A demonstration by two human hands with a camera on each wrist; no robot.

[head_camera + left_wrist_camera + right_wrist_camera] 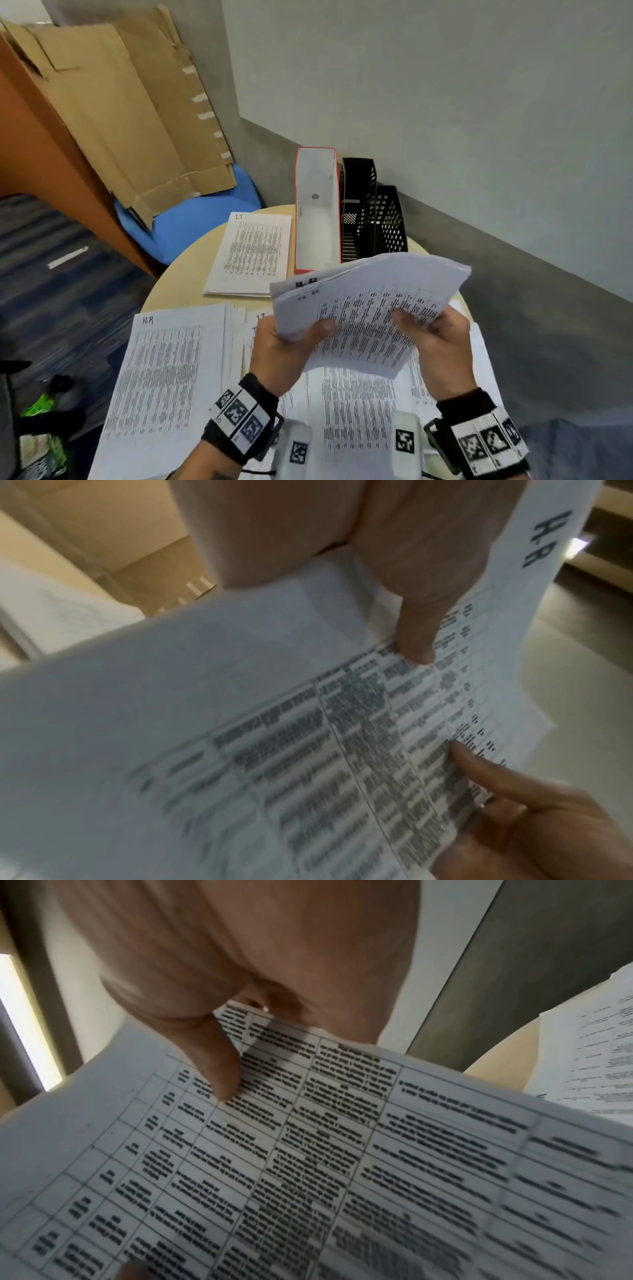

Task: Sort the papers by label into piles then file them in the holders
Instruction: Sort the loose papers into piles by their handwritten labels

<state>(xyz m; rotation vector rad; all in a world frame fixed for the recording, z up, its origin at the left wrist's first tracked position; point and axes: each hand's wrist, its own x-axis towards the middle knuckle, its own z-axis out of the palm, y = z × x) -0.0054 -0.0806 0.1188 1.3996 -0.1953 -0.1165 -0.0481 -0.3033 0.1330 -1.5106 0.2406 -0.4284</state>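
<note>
Both hands hold a stack of printed papers (pixel 370 308) lifted and tilted above the round beige table (pixel 185 260). My left hand (pixel 291 346) grips its left edge with the thumb (pixel 414 631) on top; the sheet's corner label reads H.R (pixel 544 542). My right hand (pixel 438 339) grips the right edge, thumb (pixel 219 1064) pressed on the print. An H.R pile (pixel 164 377) lies at the left and an I.T pile (pixel 253 253) at the back. More sheets (pixel 356 404) lie under my hands. A red-edged white holder (pixel 317 212) and black mesh holders (pixel 373 212) stand behind, with no papers visible in them.
The table stands in a corner against the grey wall (pixel 445 102). Flattened cardboard (pixel 130 113) leans at the left above a blue chair (pixel 191 219). An orange panel (pixel 41 154) and dark carpet (pixel 51 274) lie further left. A partly covered I.T sheet (pixel 260 317) lies beside the H.R pile.
</note>
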